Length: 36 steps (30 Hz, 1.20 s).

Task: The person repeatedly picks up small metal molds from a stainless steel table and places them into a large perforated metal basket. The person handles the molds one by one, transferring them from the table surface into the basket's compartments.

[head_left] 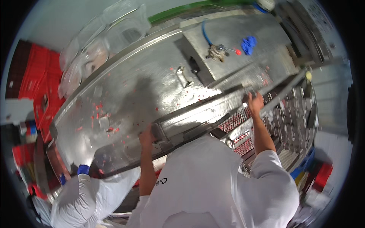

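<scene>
Gripping: both bare hands hold the raised front edge of a big stainless steel lid [133,95] on a steel machine.
Left hand [146,137]: curled shut on the lid's lower lip, near the middle of that edge, arm reaching straight up from a short white sleeve.
Right hand [254,103]: closed on the same lip further along, toward the lid's far end.
Lid: tilted, its broad face spattered with small red scraps, a dark shadow across its middle.
Handle [182,76]: small metal loop on the lid's face, above the left hand.
Grid [239,129]: rows of red-filled slots under the lid's edge, between the two arms.
Blue glove [249,44]: crumpled on the flat steel top beyond the lid, beside a small fitting with a blue hose [206,34].
Red crates [38,83]: stacked off the lid's left end.
Clear bags [95,49]: lying behind the lid's upper left edge.
Other person [81,190]: white coat and blue glove, at the lid's lower left corner.
</scene>
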### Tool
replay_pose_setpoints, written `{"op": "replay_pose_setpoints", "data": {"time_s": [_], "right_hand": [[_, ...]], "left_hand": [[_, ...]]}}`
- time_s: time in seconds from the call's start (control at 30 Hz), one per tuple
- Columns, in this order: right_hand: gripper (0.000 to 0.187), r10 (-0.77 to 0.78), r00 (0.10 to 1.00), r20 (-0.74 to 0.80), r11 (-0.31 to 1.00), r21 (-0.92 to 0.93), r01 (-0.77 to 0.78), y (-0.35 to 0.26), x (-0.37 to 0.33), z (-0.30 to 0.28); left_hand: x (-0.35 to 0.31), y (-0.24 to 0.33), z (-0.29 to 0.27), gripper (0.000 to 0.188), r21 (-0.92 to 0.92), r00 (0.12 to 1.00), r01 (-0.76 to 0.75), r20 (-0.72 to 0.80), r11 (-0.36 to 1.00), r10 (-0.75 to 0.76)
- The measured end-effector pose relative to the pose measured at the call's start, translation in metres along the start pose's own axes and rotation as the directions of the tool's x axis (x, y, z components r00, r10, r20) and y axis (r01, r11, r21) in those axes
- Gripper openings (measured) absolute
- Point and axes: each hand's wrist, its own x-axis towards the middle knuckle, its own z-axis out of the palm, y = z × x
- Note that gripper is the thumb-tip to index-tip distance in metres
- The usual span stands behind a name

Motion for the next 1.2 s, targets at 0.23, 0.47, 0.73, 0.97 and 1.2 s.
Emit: {"op": "replay_pose_setpoints", "data": {"time_s": [0.23,0.47,0.73,0.97,1.2], "right_hand": [[0.069,0.066,0.974,0.216,0.885,0.438,-0.157,-0.052,-0.082,0.057],[0.054,-0.101,0.814,0.572,0.808,0.525,-0.268,-0.212,-0.112,0.053],[0.058,-0.381,0.878,0.289,0.855,0.472,0.216,-0.386,-0.036,0.038],[0.054,-0.531,0.808,0.256,0.833,0.330,0.443,-0.380,-0.043,0.057],[0.037,-0.510,0.783,0.357,0.794,-0.155,0.588,-0.222,0.060,-0.105]], "left_hand": [[0.048,0.117,-0.060,0.044,0.512,0.747,-0.465,-0.211,0.723,0.630],[0.108,0.161,-0.119,0.038,0.786,0.738,-0.132,-0.329,0.604,0.589],[0.129,0.100,-0.121,0.063,0.955,0.415,0.134,-0.296,0.264,0.861],[0.105,0.025,-0.082,0.063,0.945,0.421,-0.327,0.149,-0.003,0.895],[0.024,0.080,0.088,0.050,0.561,0.305,-0.826,0.519,-0.049,0.799]]}}
